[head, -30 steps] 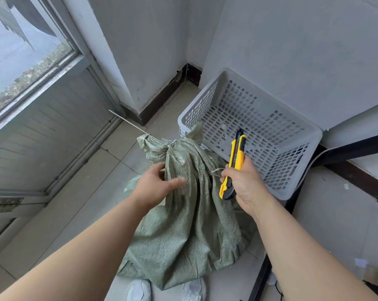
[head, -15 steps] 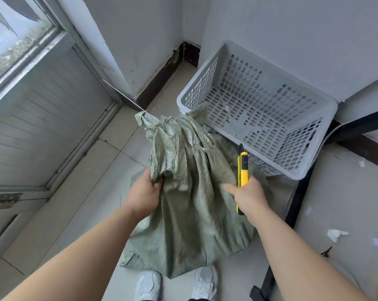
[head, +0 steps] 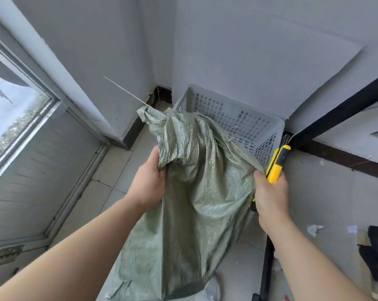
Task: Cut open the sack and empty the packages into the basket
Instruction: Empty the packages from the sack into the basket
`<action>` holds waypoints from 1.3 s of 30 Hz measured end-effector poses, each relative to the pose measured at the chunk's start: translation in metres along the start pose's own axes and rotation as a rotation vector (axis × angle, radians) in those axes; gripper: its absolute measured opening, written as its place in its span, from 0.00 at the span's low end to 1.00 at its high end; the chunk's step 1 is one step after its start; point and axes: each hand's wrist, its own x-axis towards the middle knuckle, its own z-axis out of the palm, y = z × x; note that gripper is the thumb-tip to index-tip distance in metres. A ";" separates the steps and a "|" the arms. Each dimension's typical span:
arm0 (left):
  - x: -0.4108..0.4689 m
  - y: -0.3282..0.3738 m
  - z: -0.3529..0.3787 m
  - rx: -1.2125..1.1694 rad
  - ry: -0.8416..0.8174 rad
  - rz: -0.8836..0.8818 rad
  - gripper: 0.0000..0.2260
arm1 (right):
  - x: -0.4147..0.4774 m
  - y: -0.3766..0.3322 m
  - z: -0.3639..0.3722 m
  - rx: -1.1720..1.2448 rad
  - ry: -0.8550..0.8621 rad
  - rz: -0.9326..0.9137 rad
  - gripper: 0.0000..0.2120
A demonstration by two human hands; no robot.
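A green woven sack [head: 190, 192] hangs lifted off the floor, its mouth end leaning over the near rim of the grey perforated plastic basket [head: 244, 120] in the corner. My left hand [head: 149, 181] grips a fold on the sack's left side. My right hand [head: 270, 192] pinches the sack's right edge while also holding a yellow and black utility knife [head: 276, 166], its tip pointing up and away. A thin white tie strand [head: 125, 91] sticks out from the sack's top. No packages are visible.
White walls meet in a corner behind the basket. A window and panelled wall [head: 20, 148] run along the left. A black metal frame [head: 335, 109] and its leg stand at the right. Paper scraps [head: 314, 229] lie on the tiled floor; white shoes show below the sack.
Both hands have raised the sack off the floor and tipped its top towards the basket. The right hand has moved from beside the sack to gripping its right edge, still with the knife.
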 end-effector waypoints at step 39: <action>0.076 -0.140 0.061 0.405 -0.358 -0.499 0.59 | 0.032 0.138 0.048 -0.446 -0.116 0.362 0.18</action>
